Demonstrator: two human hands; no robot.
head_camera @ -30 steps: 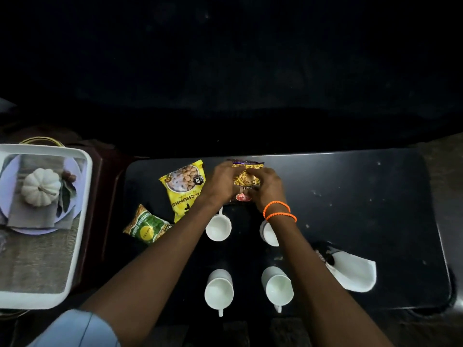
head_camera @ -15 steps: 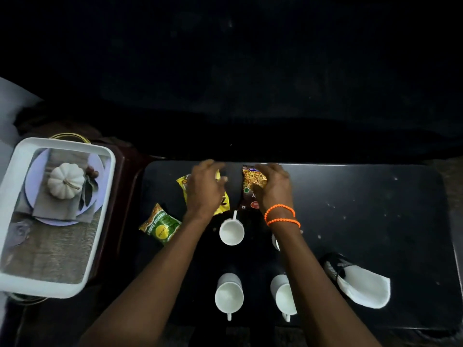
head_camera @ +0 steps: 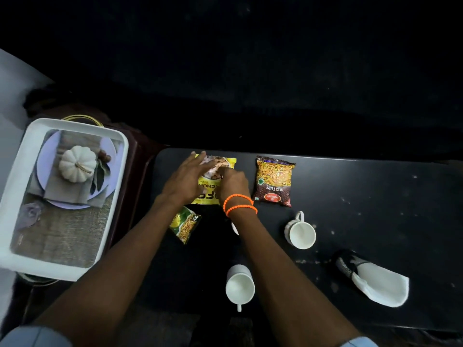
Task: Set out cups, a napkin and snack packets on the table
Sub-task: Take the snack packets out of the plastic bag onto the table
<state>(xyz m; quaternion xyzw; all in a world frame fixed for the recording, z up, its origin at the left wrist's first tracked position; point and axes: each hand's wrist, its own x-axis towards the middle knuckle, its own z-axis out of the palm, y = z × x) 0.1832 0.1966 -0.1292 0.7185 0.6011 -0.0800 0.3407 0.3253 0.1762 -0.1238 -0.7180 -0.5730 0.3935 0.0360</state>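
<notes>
A yellow snack packet (head_camera: 213, 196) lies near the far left edge of the black table (head_camera: 363, 196). Both hands are on it: my left hand (head_camera: 186, 179) lies over its left half, and my right hand (head_camera: 231, 182), with orange bands at the wrist, pinches its right side. To the right, a brown mixture packet (head_camera: 274, 181) lies flat and untouched. Under my left forearm lies a green packet (head_camera: 184, 225). One white cup (head_camera: 302, 234) stands right of my right arm and another white cup (head_camera: 240, 286) between my forearms. A third cup (head_camera: 235, 227) is mostly hidden. A white napkin (head_camera: 378, 284) lies at the right.
A white tray (head_camera: 17, 186) with a printed pumpkin picture inside sits on a dark stand left of the table. Beyond the table's far edge everything is dark. The table's right half holds only the napkin.
My right hand has let go of the brown mixture packet, which now lies alone on the table. Both hands have moved left onto the yellow packet. The view has shifted.
</notes>
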